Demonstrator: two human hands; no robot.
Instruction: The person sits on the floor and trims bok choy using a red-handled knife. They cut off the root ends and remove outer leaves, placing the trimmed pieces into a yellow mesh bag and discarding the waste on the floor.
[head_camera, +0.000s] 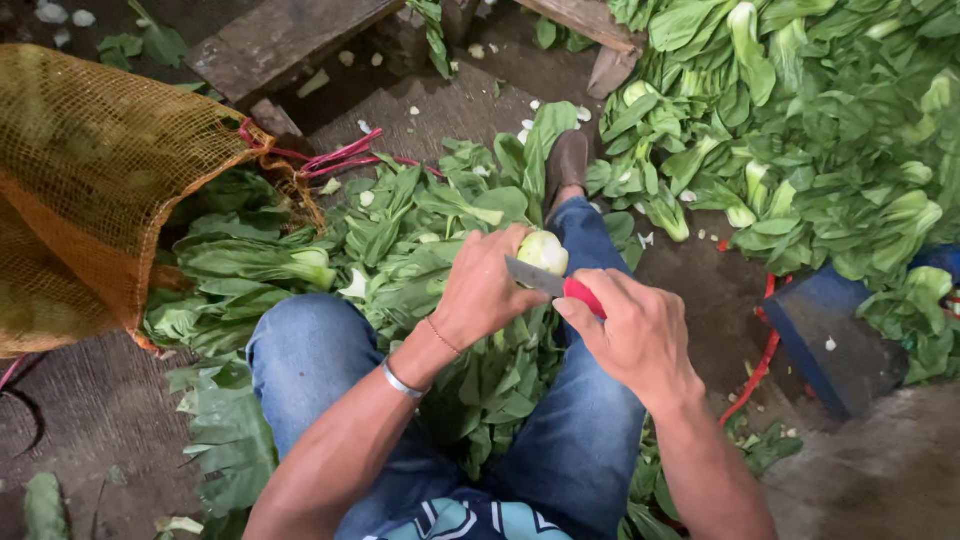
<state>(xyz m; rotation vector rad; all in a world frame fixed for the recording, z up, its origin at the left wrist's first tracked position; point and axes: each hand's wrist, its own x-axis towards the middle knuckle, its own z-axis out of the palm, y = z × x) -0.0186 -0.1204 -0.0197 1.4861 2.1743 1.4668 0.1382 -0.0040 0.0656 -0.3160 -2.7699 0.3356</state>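
**Knife at the base of a bok choy, close to the holding fingers**

A seated person, seen from above, trims greens over their lap. The left hand is closed around a bok choy, with its pale cut base turned up and far from the body, and its leaves hanging down between the knees. The right hand is wrapped tight around the red handle of a knife. The blade points left and lies against the base of the plant, touching or just beside the left thumb and fingers.

The main risk is a cut. The blade edge sits very near the left fingers, so a slip on the smooth, damp stem could carry it into them. The cut also happens just above the jeans, so a blade that breaks through suddenly could reach a thigh.

A heap of loose greens covers the lap and the floor between the legs. A trimmed head could drop into it and mix with untrimmed ones. Scattered leaves and stem scraps on the floor could be slippery under the shoe.

At left, an orange mesh sack lies open. At far right, a larger pile of bok choy rests beside a blue crate.
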